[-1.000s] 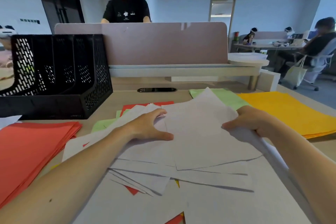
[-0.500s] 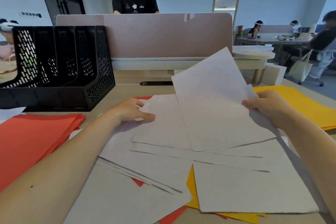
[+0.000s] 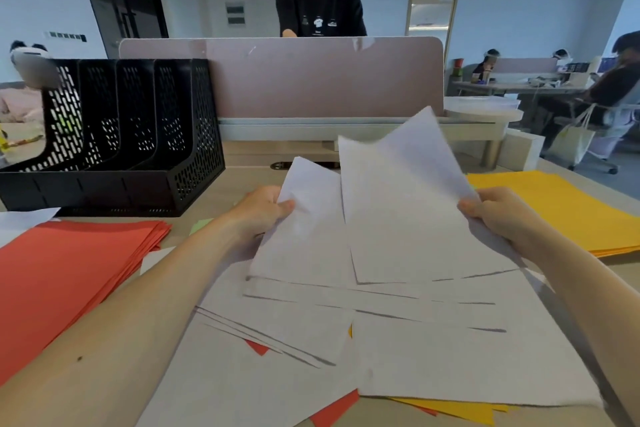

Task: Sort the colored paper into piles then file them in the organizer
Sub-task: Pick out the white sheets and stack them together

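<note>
A loose spread of white sheets covers the middle of the desk, with red and yellow corners poking out beneath. My left hand pinches the left edge of a raised white sheet. My right hand grips the right edge of another lifted white sheet. A red pile lies at the left and a yellow pile at the right. The black mesh organizer stands at the back left; nothing shows in its slots.
A pink divider panel closes off the back of the desk, and a person in a headset stands behind it. A small green paper corner shows near the red pile. A white sheet corner lies at the far left.
Both hands have lifted white sheets off the spread. The left hand, resting on the papers before, now pinches a sheet and holds it up; the right sheet has risen higher.
</note>
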Tool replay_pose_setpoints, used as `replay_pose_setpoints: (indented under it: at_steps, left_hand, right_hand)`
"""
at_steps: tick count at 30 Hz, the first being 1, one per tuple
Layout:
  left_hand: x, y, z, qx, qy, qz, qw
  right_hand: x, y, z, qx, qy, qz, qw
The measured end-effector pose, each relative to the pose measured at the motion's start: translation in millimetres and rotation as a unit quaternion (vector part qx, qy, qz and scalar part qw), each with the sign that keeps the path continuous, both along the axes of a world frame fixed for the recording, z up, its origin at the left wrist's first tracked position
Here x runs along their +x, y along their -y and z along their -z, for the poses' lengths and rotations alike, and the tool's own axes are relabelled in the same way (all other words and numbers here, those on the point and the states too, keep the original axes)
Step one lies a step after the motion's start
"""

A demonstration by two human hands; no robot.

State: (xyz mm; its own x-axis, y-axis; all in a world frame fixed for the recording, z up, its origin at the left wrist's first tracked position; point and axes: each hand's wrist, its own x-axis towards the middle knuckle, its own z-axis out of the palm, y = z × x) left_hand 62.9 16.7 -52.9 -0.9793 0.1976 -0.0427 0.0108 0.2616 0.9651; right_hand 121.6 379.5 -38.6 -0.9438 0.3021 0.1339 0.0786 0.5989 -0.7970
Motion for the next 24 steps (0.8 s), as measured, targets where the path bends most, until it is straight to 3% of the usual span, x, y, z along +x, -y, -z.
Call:
replay_pose_setpoints:
  at_steps: [2, 4, 6, 8, 11, 16, 18, 20, 24]
  left_hand:
    - [-8, 4, -3, -0.11, -0.048, -0.007, 0.993]
    - [-16, 10, -6, -0.175, -0.048, -0.01, 0.983]
    - [-20, 15, -6, -0.186, -0.019, 0.002, 0.982]
    - [-21, 17, -4, -0.138, 0.031, 0.021, 0.99]
    - [-24, 12, -7, -0.105, 0.084, 0.048, 0.99]
    - [-36, 5, -16, -0.104, 0.089, 0.071, 0.988]
    - [-42, 2, -19, -0.106, 0.096, 0.09, 0.986]
    - [-44, -3, -26, -0.115, 0.108, 0.109, 0.982]
    - [-57, -1, -28, -0.184, 0.111, 0.135, 0.967]
  right_hand:
    - [-6, -2, 3, 0.133, -0.009, 0.012, 0.991]
    - [-9, -4, 4, 0.19, -0.031, 0.015, 0.981]
    - [-12, -10, 6, 0.215, -0.055, 0.016, 0.975]
    - [-14, -14, 7, 0.22, -0.057, 0.002, 0.974]
    - [-15, -20, 8, 0.17, -0.034, -0.04, 0.984]
    - [-7, -31, 3, -0.035, 0.002, -0.1, 0.994]
    - [-2, -35, 0, -0.065, 0.029, -0.111, 0.991]
    - [-1, -42, -1, -0.013, 0.055, -0.108, 0.993]
    - [-12, -52, 8, 0.236, 0.055, -0.058, 0.969]
